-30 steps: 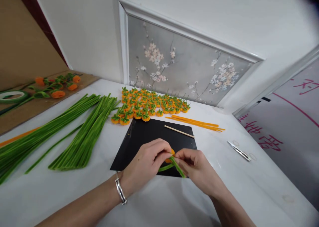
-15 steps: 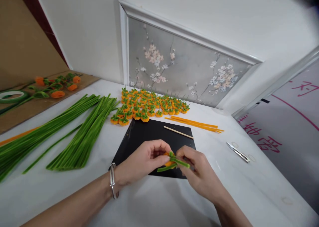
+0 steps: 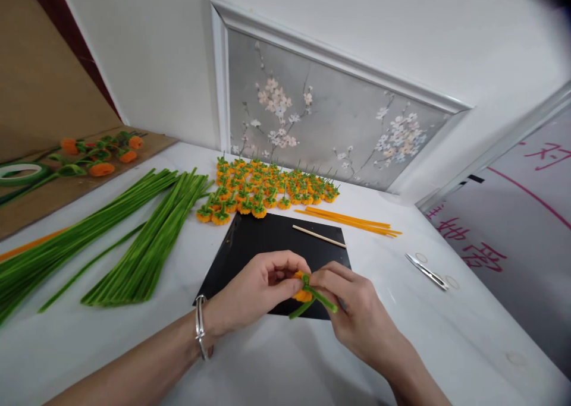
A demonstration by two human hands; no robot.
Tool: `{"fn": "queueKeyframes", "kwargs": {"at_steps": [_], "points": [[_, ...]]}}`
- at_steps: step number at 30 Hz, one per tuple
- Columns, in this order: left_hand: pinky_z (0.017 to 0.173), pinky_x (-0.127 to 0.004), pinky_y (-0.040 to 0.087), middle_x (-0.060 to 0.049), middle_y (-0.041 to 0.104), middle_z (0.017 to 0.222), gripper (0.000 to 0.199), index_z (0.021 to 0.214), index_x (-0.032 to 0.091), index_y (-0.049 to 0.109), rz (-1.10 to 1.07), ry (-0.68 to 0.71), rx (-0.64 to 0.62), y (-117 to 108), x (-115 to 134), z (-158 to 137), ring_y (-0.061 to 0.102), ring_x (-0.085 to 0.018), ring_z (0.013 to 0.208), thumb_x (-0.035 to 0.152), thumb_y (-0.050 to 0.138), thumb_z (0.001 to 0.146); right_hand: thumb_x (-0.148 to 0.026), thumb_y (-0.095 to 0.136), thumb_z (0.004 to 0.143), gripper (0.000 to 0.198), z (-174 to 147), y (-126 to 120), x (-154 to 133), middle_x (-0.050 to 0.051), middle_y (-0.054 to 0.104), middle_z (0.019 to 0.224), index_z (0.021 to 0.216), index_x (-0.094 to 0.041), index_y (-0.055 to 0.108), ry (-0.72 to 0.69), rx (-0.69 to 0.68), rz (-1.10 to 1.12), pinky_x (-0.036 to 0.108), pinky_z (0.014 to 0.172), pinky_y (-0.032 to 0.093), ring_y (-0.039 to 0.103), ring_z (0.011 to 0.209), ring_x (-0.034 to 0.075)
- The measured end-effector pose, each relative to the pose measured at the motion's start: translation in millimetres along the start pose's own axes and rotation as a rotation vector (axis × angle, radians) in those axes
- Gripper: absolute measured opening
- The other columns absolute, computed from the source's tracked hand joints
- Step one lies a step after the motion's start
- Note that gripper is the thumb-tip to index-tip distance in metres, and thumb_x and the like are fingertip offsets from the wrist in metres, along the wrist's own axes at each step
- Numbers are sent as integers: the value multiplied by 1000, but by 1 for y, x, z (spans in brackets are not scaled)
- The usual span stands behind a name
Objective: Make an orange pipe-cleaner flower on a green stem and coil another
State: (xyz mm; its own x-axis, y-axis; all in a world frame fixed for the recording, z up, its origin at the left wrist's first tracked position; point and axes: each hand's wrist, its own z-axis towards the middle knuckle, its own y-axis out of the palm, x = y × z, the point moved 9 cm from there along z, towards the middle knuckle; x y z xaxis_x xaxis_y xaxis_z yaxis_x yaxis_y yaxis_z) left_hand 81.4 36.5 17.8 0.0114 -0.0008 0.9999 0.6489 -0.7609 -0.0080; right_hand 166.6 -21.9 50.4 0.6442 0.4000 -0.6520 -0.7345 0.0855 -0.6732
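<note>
Pinched between fingers (image 3: 285,277) of the left hand (image 3: 250,293) and right hand (image 3: 357,305), closed snugly on it: a small orange pompom (image 3: 303,295) wrapped with a green pipe cleaner (image 3: 317,298), just above the black mat (image 3: 267,245) on the white worktop (image 3: 446,334). Likely featherlight, fuzzy, soft yet wire-cored; best gripped at the wrapped centre, not the springy loose ends. Beyond, finished orange pieces (image 3: 263,189) and green stems (image 3: 147,245).

Even, bright, diffuse indoor lighting is observed; only soft, faint shadows are cast on the glossy white tabletop (image 3: 276,364). Mild sheen is noted on the matte black rectangular sheet (image 3: 267,239). Wide-angle distortion bends straight lines, and dark vignetting is recorded at the upper right corner.
</note>
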Motion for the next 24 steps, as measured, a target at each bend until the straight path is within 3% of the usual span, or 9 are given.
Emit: {"fn": "queueKeyframes", "kwargs": {"at_steps": [6, 16, 24], "points": [[69, -23, 44, -1, 61, 81, 12, 88, 13, 63, 33, -30, 59, -8, -3, -1, 55, -11, 74, 19, 55, 83, 2, 34, 86, 32, 0, 5, 0, 5, 55, 89, 92, -19, 58, -47, -132, -141, 26, 68, 47, 54, 76, 15], [71, -26, 46, -2, 60, 88, 15, 92, 16, 58, 63, 5, 22, -4, -4, 0, 56, -14, 80, 17, 59, 78, -10, 38, 93, 19, 2, -6, 1, 4, 55, 88, 93, -20, 54, -9, 32, -44, 23, 67, 46, 55, 74, 14], [68, -25, 43, 0, 57, 80, 8, 89, 15, 55, 78, 21, 1, -5, 4, 0, 53, -12, 75, 16, 55, 81, -11, 36, 94, 19, 2, -16, 4, 4, 55, 87, 88, -19, 53, -20, 204, -132, 25, 66, 44, 54, 76, 15]]}}
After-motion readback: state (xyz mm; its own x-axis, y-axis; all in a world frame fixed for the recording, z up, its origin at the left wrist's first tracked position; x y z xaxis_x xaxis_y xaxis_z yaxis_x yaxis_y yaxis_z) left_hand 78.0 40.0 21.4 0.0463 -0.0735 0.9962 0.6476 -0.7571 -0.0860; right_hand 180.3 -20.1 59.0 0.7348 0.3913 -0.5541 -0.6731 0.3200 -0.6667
